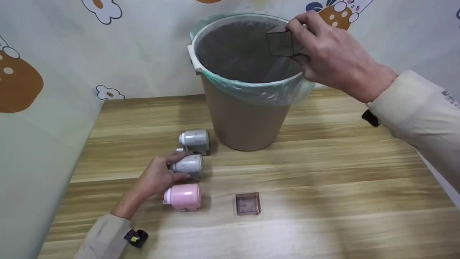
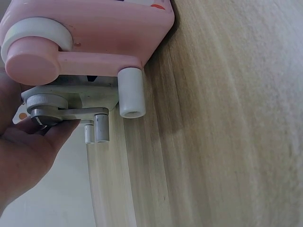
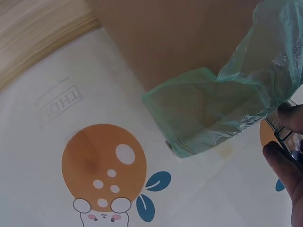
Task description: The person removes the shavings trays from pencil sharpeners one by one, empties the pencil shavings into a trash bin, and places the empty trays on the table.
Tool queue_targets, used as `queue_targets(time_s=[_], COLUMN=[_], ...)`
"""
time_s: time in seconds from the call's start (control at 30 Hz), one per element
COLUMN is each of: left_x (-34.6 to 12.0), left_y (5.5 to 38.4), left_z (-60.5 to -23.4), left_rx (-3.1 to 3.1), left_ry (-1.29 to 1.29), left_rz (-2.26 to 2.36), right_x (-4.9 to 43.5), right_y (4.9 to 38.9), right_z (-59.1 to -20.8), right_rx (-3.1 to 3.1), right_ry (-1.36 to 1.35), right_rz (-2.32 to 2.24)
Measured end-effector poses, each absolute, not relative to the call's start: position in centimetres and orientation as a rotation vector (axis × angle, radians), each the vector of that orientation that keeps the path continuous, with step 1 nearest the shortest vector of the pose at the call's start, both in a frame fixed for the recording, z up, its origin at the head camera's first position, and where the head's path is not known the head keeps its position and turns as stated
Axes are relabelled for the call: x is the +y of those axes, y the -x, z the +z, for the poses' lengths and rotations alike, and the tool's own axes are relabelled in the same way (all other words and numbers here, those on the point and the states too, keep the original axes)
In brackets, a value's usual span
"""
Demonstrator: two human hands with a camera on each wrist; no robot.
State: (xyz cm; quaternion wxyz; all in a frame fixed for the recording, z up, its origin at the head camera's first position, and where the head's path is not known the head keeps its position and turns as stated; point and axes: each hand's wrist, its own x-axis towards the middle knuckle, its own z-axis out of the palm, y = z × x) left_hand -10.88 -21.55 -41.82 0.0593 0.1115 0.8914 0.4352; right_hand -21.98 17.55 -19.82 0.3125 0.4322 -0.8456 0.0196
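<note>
My right hand pinches a clear, smoky box-shaped shavings drawer above the mouth of a brown bin. In the right wrist view its fingers and thumb hold the drawer's edge. My left hand grips the middle crank pencil sharpener, a pale grey one, with thumb and fingers on either side. Nearer me stands a pink pencil sharpener, its crank large in the left wrist view. Behind the middle one is another grey sharpener. A second smoky drawer lies on the table.
A green translucent bag lines the bin and folds over its rim. The bin stands against a wall with a cartoon print. All rests on a wood-grain table; another wall panel runs along the left.
</note>
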Motion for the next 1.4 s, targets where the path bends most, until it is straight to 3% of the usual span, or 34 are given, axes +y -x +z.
queue_targets(time_s=[1.03,1.4], left_x=[-21.9,-22.0], left_y=[10.8,10.8], left_z=[-42.2,-42.1], left_rx=[2.713,2.717], left_ry=[-0.349,-0.339], left_rz=[1.321,1.331], right_x=[17.2,17.1], right_y=[20.6,20.3], right_z=[-20.9,-21.3], right_rx=[-2.441,-2.442], right_ry=[-0.666,-0.621], right_rz=[0.761,0.922])
